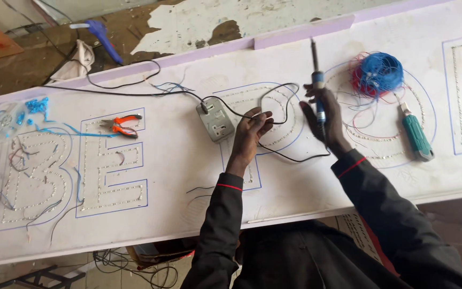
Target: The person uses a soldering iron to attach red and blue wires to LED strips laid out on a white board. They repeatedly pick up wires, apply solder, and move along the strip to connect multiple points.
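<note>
At the far left of the frame a clear reel of light strip (pixel 4 120) lies on the long white surface (pixel 177 166), beside letter outlines drawn in blue and filled with rows of small dotted lights. Right of it, orange-handled pliers (pixel 120 124) rest on the top of one letter shape. Near the middle sits a grey socket block (pixel 215 122) with a black cord (pixel 274 115) plugged in and looping off to the right. The left hand (pixel 251 131) lies just right of the socket block, fingers curled narrowly around that cord. The right hand (pixel 324 118), right of centre, is wrapped around the blue grip of a soldering iron (pixel 316 80), tip pointing toward the top of the frame. Further right a tangled ball of blue and red wire (pixel 376 74) sits in the upper right, and below it lies a green-handled utility knife (pixel 417 137).
</note>
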